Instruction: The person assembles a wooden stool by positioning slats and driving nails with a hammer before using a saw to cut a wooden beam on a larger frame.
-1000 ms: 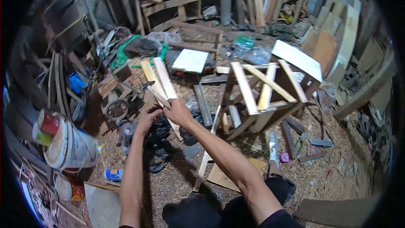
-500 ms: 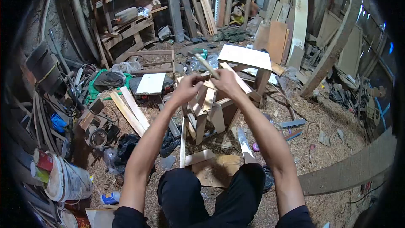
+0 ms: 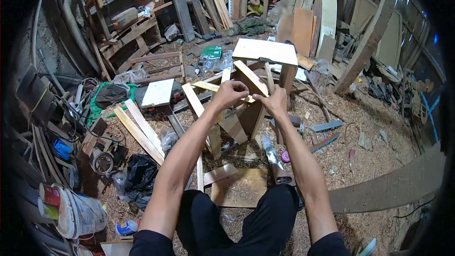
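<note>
I sit on the sawdust floor, facing an unfinished wooden stool frame (image 3: 246, 114) that lies tilted with its pale board top (image 3: 265, 51) away from me. My left hand (image 3: 230, 95) is closed over a pale slat (image 3: 204, 86) that lies across the frame. My right hand (image 3: 273, 103) is closed right beside it, fingertips meeting the left hand's. It seems to keep the wooden-handled hammer (image 3: 280, 130), whose handle is mostly hidden below the fist. Anything small pinched between the fingers is too small to see.
Loose planks (image 3: 140, 130) lie left of the frame, next to a black bag (image 3: 142, 173) and a small motor (image 3: 102, 159). A handsaw (image 3: 272, 154) and a plywood sheet (image 3: 239, 187) lie before my knees. White buckets (image 3: 78, 213) stand at lower left. Stacked timber lines the back wall.
My view swung right from the planks to the stool frame. Both hands carried the hammer across, then dropped from chest height onto the slat on the frame.
</note>
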A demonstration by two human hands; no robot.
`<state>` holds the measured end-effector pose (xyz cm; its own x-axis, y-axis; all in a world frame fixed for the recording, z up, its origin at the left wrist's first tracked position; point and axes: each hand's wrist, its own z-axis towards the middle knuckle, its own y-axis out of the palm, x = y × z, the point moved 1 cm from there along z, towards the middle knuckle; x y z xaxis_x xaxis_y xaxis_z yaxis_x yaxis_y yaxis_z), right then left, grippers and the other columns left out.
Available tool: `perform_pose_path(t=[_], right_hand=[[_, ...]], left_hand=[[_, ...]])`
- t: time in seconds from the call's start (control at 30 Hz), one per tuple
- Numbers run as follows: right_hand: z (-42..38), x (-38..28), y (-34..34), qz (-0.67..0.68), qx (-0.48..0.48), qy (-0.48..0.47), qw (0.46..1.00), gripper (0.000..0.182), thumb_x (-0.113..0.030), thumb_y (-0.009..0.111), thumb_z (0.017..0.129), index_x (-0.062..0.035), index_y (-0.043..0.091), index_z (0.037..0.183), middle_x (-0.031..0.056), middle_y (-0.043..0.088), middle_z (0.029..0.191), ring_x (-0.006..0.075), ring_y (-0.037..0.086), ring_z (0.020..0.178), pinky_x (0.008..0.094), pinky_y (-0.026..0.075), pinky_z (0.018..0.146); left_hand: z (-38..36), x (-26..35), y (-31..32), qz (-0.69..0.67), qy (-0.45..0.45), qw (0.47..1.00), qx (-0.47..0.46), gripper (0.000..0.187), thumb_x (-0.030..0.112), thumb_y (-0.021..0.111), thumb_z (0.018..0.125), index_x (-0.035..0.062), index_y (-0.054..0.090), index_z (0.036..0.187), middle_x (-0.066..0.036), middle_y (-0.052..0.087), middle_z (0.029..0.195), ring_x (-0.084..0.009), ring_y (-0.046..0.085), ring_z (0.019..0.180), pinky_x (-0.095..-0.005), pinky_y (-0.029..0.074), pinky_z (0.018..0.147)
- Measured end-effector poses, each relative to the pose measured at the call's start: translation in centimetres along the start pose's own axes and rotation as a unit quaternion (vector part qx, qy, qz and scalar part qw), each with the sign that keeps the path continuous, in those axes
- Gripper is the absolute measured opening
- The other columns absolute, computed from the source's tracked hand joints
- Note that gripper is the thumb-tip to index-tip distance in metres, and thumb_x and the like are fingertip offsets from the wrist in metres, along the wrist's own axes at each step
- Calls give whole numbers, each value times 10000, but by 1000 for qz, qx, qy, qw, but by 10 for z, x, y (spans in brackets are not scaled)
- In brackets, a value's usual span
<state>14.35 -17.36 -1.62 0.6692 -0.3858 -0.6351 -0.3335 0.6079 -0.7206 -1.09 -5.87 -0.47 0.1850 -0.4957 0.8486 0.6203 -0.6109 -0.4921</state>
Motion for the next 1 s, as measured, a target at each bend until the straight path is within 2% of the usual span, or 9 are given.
perform_pose_path(t=[0.1,0.17,0.23,0.27,0.37,0.43,0.5,0.6,1.0], right_hand=[[4,6,-1,73,-62,45,994,753,-381,877,563,49,501,1052,255,623,1023,381,624,958,431,503,828],[2,4,4,65,-61,44,995,714,-338,853,623,53,453,1066,305,610,1036,416,614,983,453,494,826],[0,-1,6,69,-55,55,995,684,-313,835,652,53,431,1065,307,611,1014,423,618,962,464,492,817],[-2,2,10,67,-59,62,994,684,-313,835,652,53,431,1065,307,611,1014,423,618,962,464,492,817],[-5,8,16,68,-11,49,996,665,-299,830,661,50,424,1055,295,618,989,420,623,940,466,491,804],[-6,7,16,106,10,45,993,683,-343,852,630,61,465,1022,269,623,975,369,637,936,425,502,790],[-8,6,11,93,6,48,994,683,-347,857,621,58,471,1014,266,625,973,363,639,933,419,502,791],[-7,6,8,78,-4,50,996,674,-333,858,617,49,477,1021,262,629,978,369,637,931,426,500,796],[-10,6,3,68,-4,46,997,669,-334,863,605,34,506,1033,244,641,989,383,633,948,435,497,812]], left_hand=[[-4,3,-1,-41,-9,999,-17,237,221,688,809,5,701,905,-66,682,824,-144,649,772,-303,497,683],[-1,1,1,-54,-12,997,-50,255,228,694,826,8,699,954,-66,680,856,-142,657,792,-288,486,679],[1,-3,5,-77,-13,996,-53,262,229,702,823,6,699,961,-68,679,867,-142,647,791,-289,479,676],[4,-9,7,-23,16,999,-21,239,227,681,820,15,711,928,-81,685,796,-133,618,714,-283,484,662],[11,-17,11,28,71,997,7,239,242,698,791,38,718,914,-92,666,861,-186,625,775,-316,474,673],[10,-15,13,32,54,998,-1,236,242,701,785,44,719,912,-89,665,864,-193,626,776,-317,478,692],[7,-11,13,37,35,999,-7,233,241,704,779,50,721,911,-85,664,867,-200,628,777,-317,481,711],[4,-6,14,55,15,997,-46,233,205,707,804,10,705,932,-87,635,917,-189,602,883,-344,469,787],[-2,-7,19,51,36,998,-21,197,170,697,811,2,701,914,-75,619,869,-183,599,827,-327,462,745]])
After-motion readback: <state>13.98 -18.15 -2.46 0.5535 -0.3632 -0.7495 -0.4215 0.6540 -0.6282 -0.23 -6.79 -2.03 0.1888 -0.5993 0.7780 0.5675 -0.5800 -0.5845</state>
